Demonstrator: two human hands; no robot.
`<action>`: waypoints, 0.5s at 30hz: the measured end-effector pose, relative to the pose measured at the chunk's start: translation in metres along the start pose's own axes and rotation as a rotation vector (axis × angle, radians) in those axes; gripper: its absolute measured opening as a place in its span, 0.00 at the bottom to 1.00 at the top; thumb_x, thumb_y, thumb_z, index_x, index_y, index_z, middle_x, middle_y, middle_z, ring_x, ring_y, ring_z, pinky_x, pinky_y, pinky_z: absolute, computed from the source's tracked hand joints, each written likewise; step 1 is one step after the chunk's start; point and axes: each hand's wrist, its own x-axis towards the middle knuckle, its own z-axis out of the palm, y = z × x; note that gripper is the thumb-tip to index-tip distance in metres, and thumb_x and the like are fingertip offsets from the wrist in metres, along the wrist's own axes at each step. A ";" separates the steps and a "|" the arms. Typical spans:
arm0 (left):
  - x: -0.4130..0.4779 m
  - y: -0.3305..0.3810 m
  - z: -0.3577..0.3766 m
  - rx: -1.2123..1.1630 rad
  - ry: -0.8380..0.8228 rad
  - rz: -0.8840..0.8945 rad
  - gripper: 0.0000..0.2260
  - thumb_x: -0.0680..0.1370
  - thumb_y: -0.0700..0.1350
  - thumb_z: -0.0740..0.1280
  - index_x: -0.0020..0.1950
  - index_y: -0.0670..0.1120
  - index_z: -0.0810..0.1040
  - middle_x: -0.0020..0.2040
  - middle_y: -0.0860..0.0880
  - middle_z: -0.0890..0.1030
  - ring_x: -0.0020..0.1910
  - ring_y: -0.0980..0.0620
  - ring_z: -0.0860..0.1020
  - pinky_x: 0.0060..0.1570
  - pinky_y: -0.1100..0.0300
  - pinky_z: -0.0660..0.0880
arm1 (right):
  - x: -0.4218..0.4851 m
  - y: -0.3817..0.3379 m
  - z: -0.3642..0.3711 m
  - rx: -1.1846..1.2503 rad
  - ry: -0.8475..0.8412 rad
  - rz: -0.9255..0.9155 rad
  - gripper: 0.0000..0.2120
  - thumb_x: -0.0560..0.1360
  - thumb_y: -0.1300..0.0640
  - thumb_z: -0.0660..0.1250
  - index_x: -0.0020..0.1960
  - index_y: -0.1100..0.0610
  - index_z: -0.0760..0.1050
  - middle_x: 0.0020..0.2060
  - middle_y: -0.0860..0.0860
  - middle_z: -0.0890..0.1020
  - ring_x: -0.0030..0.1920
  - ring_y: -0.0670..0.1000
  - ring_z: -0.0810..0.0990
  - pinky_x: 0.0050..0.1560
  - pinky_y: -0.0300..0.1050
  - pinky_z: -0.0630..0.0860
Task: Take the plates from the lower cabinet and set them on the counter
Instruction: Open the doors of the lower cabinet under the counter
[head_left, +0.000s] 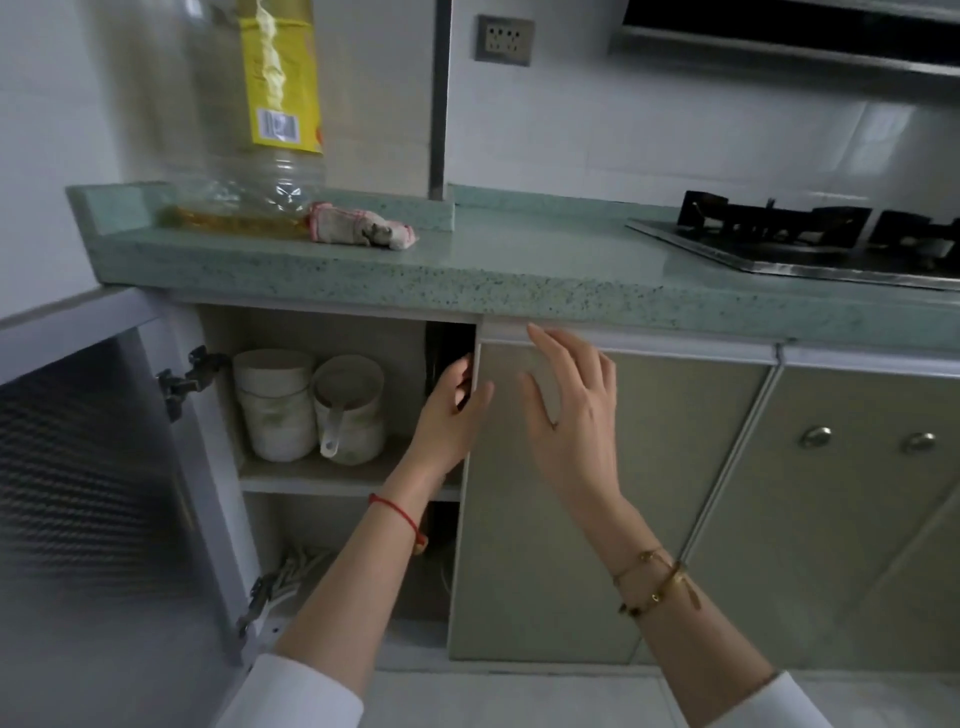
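Note:
The lower cabinet stands under a green speckled counter (519, 249). Its left door (93, 493) is swung wide open; the right door (675, 493) is almost flush with the front. My left hand (447, 415) reaches into the cabinet and curls round the right door's left edge, thumb on the front. My right hand (571, 415) is spread open in front of that door, fingertips near its top rail. On the upper shelf stand two stacks of white bowls (275, 405), one holding a white scoop (332, 431). I see no plates; the space behind the right door is hidden.
On the counter's left end stand a large clear oil bottle (260, 130) and a crumpled cloth (358, 231). A black gas hob (810, 239) sits at the right. Pale sticks (301, 566) lie on the lower shelf. Further doors with round knobs (815, 436) follow to the right.

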 end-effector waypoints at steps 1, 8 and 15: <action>-0.002 0.000 -0.001 -0.009 0.011 0.026 0.24 0.82 0.47 0.63 0.77 0.46 0.63 0.63 0.56 0.70 0.60 0.63 0.72 0.41 0.81 0.69 | -0.001 -0.002 -0.001 -0.003 -0.002 0.006 0.20 0.79 0.56 0.63 0.70 0.55 0.72 0.64 0.52 0.75 0.63 0.54 0.71 0.65 0.48 0.69; -0.051 -0.007 -0.008 -0.083 0.017 0.233 0.10 0.79 0.42 0.68 0.59 0.50 0.75 0.53 0.57 0.82 0.51 0.65 0.81 0.48 0.73 0.75 | -0.019 -0.015 -0.022 0.062 0.064 -0.008 0.20 0.79 0.53 0.64 0.70 0.52 0.72 0.63 0.50 0.74 0.63 0.50 0.69 0.65 0.46 0.69; -0.111 -0.002 0.016 -0.258 -0.119 0.468 0.11 0.73 0.39 0.72 0.53 0.44 0.78 0.51 0.49 0.83 0.50 0.52 0.83 0.51 0.62 0.79 | -0.053 -0.031 -0.075 0.073 0.132 -0.067 0.19 0.76 0.49 0.67 0.65 0.53 0.77 0.57 0.51 0.75 0.59 0.53 0.73 0.59 0.40 0.71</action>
